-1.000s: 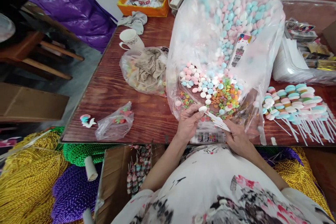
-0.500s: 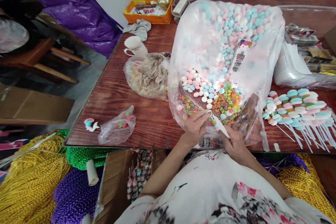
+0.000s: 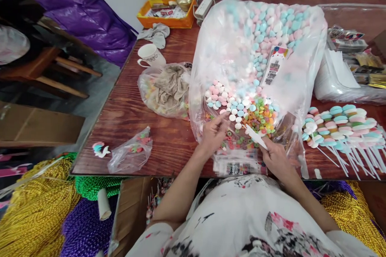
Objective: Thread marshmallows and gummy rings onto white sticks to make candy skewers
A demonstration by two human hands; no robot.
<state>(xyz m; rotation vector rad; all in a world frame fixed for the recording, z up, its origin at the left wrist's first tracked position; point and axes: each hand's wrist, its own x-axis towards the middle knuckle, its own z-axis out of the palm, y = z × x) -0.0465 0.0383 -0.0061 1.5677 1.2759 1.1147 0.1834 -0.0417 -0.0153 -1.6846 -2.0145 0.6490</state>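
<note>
A big clear plastic bag [image 3: 229, 44] lies open on the wooden table [image 3: 132, 108], full of pastel round candies [image 3: 229, 100] and small coloured ring candies [image 3: 259, 116]. My left hand [image 3: 214, 132] reaches into the bag's mouth, fingers pinched over the candies; what they hold, if anything, is too small to name. My right hand [image 3: 274, 156] grips a bundle of white sticks [image 3: 255, 135] that point up and left toward the candies.
Finished candy skewers [image 3: 340, 122] lie in a pile at the right. A small bag with a cloth [image 3: 165, 88], a white mug [image 3: 149, 55], an orange tray [image 3: 164, 12] and a small bag [image 3: 131, 150] sit at the left. Gold, green and purple cord bundles [image 3: 36, 209] lie below the table edge.
My left hand has left the stick tips and moved up and left into the candies. The white candy at the stick's tip is no longer seen. The right hand keeps the sticks.
</note>
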